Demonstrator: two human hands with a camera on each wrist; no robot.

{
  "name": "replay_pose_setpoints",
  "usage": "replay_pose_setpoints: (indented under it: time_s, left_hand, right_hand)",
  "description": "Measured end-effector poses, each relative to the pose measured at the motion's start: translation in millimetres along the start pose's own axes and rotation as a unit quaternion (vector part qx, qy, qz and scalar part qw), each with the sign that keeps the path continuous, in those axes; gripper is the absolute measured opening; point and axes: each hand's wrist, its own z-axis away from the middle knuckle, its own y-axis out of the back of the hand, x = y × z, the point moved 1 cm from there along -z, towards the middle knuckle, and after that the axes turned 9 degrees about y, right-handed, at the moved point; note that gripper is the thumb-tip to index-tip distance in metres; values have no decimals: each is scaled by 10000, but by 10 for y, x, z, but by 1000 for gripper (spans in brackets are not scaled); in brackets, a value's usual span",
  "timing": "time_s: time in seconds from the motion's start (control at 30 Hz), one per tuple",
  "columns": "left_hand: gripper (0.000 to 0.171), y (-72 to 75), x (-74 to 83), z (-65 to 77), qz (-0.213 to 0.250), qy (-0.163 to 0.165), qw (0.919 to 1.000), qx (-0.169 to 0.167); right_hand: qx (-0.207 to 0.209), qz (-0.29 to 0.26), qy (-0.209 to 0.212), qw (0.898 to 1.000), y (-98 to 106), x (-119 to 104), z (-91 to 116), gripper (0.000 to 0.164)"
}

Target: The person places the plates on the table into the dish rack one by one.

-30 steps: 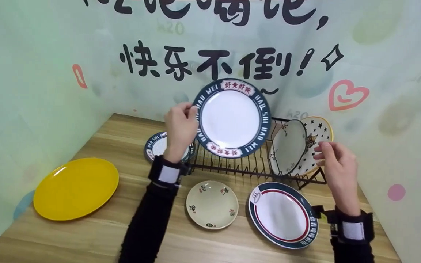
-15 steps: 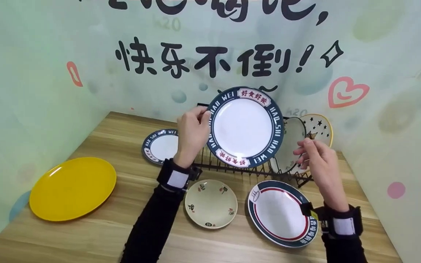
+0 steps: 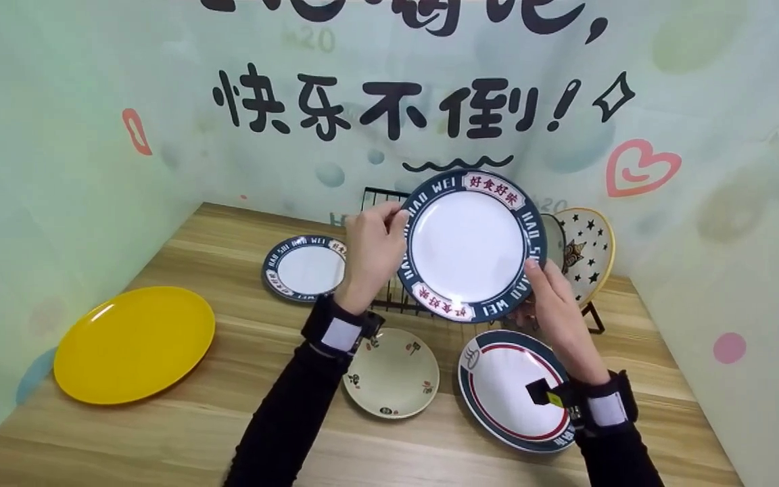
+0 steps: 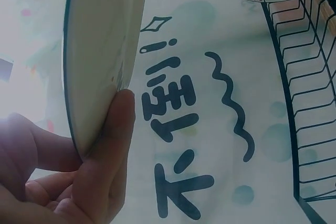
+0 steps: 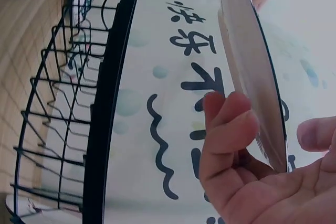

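Note:
A round plate (image 3: pixel 468 245) with a white middle and a dark blue lettered rim is held up, tilted, in front of the dish rack. My left hand (image 3: pixel 377 250) pinches its left edge between thumb and fingers; the left wrist view shows the plate's pale underside (image 4: pixel 102 51) against those fingers. At the lower right edge, my right hand (image 3: pixel 560 314) has the rim between thumb and fingers. In the right wrist view its curled fingers (image 5: pixel 231 124) are behind the plate (image 5: pixel 257 72), with the thumb standing a little off the front.
Behind the held plate stands a black wire rack (image 3: pixel 379 197), with a star-patterned plate (image 3: pixel 585 250) and a grey plate (image 3: pixel 553 226) upright at its right end. On the table lie a yellow plate (image 3: pixel 134 345), a small blue-rimmed plate (image 3: pixel 308 268), a cream plate (image 3: pixel 393 375) and a red-ringed plate (image 3: pixel 508 385).
My left hand has carried the plate right and slightly down. My right hand has moved left from beside the rack and now takes the plate's right edge.

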Motion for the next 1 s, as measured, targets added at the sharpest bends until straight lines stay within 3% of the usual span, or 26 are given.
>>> replay_pose_setpoints:
  time_s: [0.13, 0.27, 0.73, 1.0]
  left_hand:
    - [15, -33, -1, -4, 44, 104, 9998, -154]
    - [15, -48, 3, 1, 98, 158, 9995, -269]
    - [15, -63, 6, 11, -48, 104, 9991, -405]
    - [15, -68, 2, 20, -105, 102, 9987, -494]
  right_hand:
    - [67, -752, -283, 9967, -2, 7, 17, 52]
    - [211, -1012, -391, 9939, 3, 9, 33, 48]
    - [190, -340, -179, 9991, 35, 35, 32, 41]
    - [220, -254, -363, 9988, 44, 24, 37, 41]
